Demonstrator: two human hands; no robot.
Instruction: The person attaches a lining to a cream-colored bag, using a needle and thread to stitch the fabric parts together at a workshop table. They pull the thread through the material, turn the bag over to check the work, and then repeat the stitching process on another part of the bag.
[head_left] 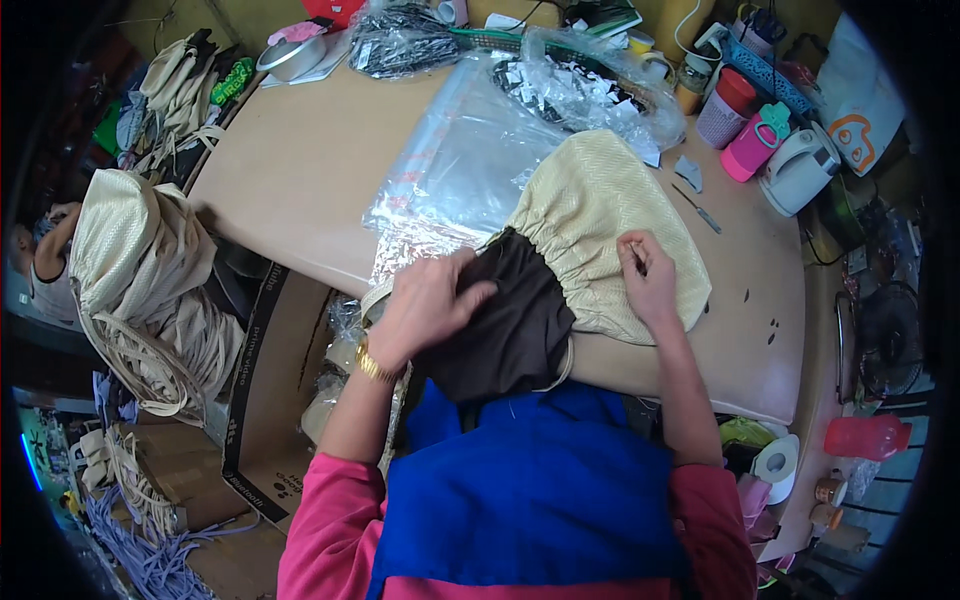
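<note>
A cream woven-textured drawstring bag (610,200) lies on the table in front of me, gathered at its neck. Dark brown lining cloth (500,330) spreads from the gathers toward my lap, and a thin cord loops below it. My left hand (428,300) is over the left edge of the dark cloth, thumb and fingers apart. Above the right part of the cream bag is my right hand (648,275), its fingers curled and pinched together. Whatever sits between those fingertips, if anything, is too small to make out.
Clear plastic sleeves (460,150) lie beyond the bag. A small pointed tool (697,208) is at its right, near a pink bottle (755,145) and a white kettle (800,170). More cream bags (140,260) are piled at left beside a cardboard box (275,400).
</note>
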